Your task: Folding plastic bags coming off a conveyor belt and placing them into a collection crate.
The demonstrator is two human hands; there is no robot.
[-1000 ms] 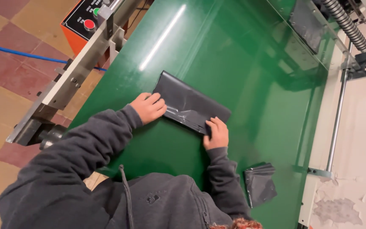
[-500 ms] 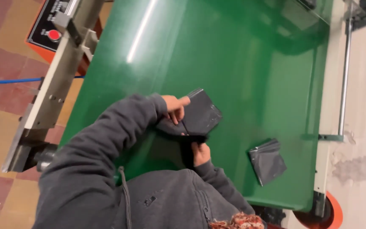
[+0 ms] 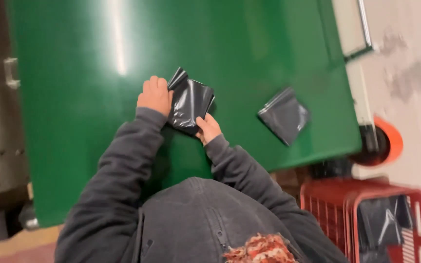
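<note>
I have both grips, left point(image 3: 155, 96) and right point(image 3: 208, 128), clamped on a glossy, crumpled black bag point(image 3: 189, 101); the smooth green surface point(image 3: 249, 44) lies open around.

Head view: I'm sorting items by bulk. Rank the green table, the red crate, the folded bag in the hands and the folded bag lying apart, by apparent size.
1. Green table
2. Red crate, partly cut off
3. and 4. Held folded bag and loose folded bag: look alike, no ranking.

Flat glossy green table point(image 3: 249, 44), light streak reflected near its left edge. Two items on it: a folded dark grey plastic bag point(image 3: 191, 101) near the middle of the near edge; a second folded dark grey plastic bag point(image 3: 283, 115) lying flat near the near right corner, well apart from the first.
</note>
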